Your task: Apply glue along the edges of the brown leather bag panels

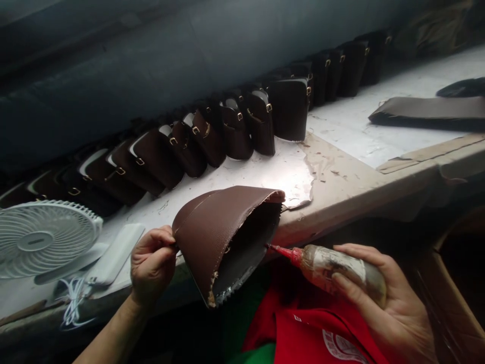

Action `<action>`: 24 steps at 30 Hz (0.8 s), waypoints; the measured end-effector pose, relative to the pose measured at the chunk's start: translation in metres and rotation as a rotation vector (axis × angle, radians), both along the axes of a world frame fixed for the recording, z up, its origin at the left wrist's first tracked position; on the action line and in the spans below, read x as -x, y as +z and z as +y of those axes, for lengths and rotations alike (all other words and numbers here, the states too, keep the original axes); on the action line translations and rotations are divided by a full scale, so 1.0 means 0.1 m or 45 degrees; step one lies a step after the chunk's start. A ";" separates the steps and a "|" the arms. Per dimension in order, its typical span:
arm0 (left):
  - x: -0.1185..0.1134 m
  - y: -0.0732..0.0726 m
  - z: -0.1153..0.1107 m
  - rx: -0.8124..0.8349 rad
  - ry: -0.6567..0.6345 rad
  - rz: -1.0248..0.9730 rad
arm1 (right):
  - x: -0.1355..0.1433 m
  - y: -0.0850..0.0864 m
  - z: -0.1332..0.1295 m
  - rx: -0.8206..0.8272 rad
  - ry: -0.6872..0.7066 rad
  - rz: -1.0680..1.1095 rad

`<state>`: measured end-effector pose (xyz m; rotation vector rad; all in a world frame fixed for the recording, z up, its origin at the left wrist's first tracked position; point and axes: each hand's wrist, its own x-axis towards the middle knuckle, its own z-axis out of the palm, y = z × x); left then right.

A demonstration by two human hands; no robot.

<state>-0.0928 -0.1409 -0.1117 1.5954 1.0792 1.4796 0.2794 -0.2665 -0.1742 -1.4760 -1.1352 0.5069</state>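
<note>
A brown leather piece (215, 217), curved like a boot shaft, is tilted with its wide, ragged-edged opening facing right and down. My left hand (153, 260) pinches its narrower left end. My right hand (382, 298) is wrapped round a glue bottle (333, 268) with a worn label and a red nozzle. The nozzle's dark tip points left, at the lower right edge of the opening; whether it touches the edge I cannot tell. The dark grey inside of the piece shows through the opening.
Several dark brown shafts (290, 108) with small buckles stand in a long row along the table (341, 177). A white fan (49, 240), a white flat device (115, 253) and a bundled white cable (71, 303) lie at left. Dark folded material (428, 111) rests at right.
</note>
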 end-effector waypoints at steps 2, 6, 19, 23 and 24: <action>-0.01 -0.01 -0.01 -0.002 0.026 0.008 | -0.01 0.03 -0.01 0.008 0.008 -0.017; -0.05 -0.02 -0.03 0.033 0.093 -0.087 | -0.03 0.15 -0.06 0.115 0.173 0.007; -0.03 -0.08 -0.05 0.064 0.101 -0.135 | -0.09 0.23 -0.05 -0.062 0.289 -0.135; -0.05 -0.05 -0.06 0.066 0.111 -0.130 | -0.08 0.21 -0.07 -0.048 0.311 -0.137; -0.05 -0.05 -0.06 0.073 0.111 -0.126 | -0.08 0.19 -0.05 -0.062 0.267 -0.158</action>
